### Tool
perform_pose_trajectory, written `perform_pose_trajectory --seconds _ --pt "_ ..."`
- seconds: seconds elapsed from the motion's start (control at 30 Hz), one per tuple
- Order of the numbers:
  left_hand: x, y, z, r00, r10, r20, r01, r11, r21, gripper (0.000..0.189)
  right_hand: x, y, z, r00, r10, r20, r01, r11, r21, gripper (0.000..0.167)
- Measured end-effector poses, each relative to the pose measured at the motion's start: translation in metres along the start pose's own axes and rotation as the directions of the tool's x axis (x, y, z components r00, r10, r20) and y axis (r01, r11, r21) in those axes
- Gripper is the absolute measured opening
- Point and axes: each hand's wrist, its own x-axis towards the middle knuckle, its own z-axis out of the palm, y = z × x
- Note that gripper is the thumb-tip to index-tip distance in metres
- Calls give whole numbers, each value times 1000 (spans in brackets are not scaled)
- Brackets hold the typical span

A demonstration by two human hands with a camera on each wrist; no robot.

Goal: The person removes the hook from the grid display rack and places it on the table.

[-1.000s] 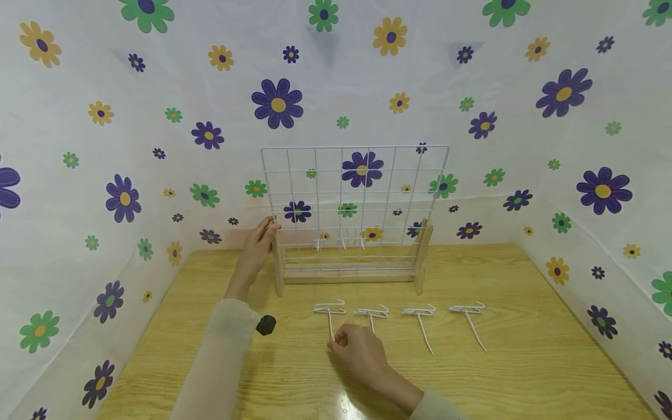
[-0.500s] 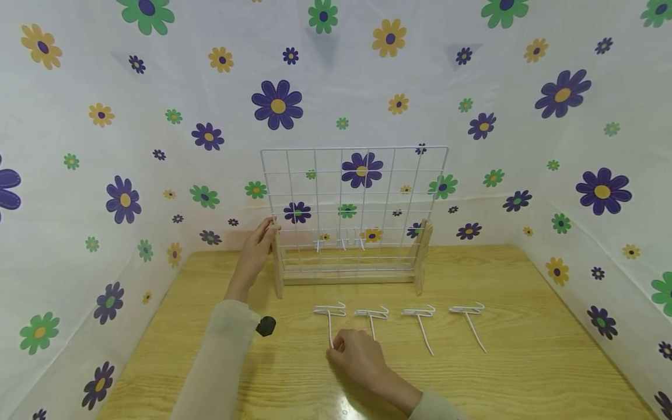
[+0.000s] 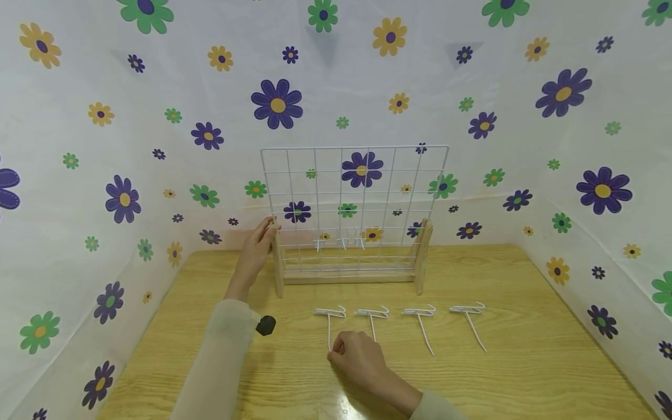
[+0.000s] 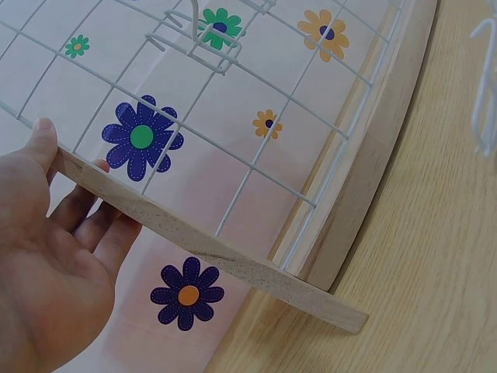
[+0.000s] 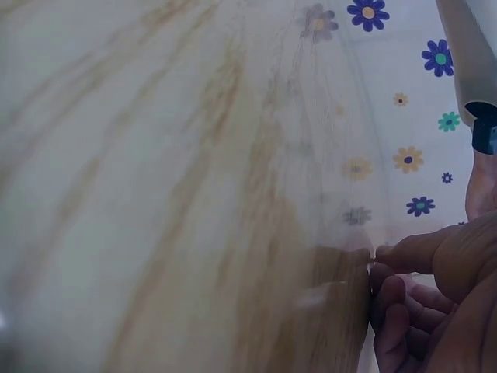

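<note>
A white wire grid panel (image 3: pixel 354 148) stands upright in a wooden stand (image 3: pixel 349 279). My left hand (image 3: pixel 255 248) holds the stand's left post (image 4: pixel 202 241), thumb on the near side and fingers behind it. Low on the grid hang three white hooks, one of them a wire hook (image 4: pixel 186 47) near the top of the left wrist view. My right hand (image 3: pixel 359 357) pinches the tip of the leftmost wire display hook (image 3: pixel 329 329) on the table, between thumb and index finger. Those fingertips (image 5: pixel 388 255) meet close over the wood, with the other fingers curled in.
Right of the pinched hook, more wire hooks lie in a row, including a second hook (image 3: pixel 372 326), a third hook (image 3: pixel 426 333) and a far-right hook (image 3: pixel 475 330). Flower-printed sheeting (image 3: pixel 315 70) encloses the wooden table (image 3: pixel 525 373) at the back and sides.
The right hand has drawn slightly toward me with the leftmost hook's tip, and that hook's prong now points straighter toward me. The left hand stays on the post.
</note>
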Motion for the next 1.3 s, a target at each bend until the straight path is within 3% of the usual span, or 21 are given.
perform_pose_trajectory --seconds 0.2,0.27,0.53,0.8,0.93,1.13,1.3 --pt "1 0 0 1000 -13 -4 13 1000 6 59 0 0 0 1000 10 3 -10 1000 4 12" --pt "-2 7 0 999 -32 1 32 999 4 57 0 0 -1 1000 17 0 -17 1000 13 12" --pt "1 0 0 999 -33 -11 33 999 17 59 5 3 -9 1000 23 -16 -21 996 85 8" --pt "0 2 0 999 -45 -13 45 999 20 59 19 1 -28 995 4 -102 8 993 118 17" --pt "1 3 0 999 -47 -10 47 999 14 57 30 -1 -40 984 34 -177 -7 989 150 21" --pt "3 1 -1 997 -74 10 74 997 -10 55 47 1 -59 950 61 -305 2 979 204 22" --pt "1 1 -1 999 -45 15 45 999 -22 55 61 3 -74 925 98 -367 -15 975 220 25"
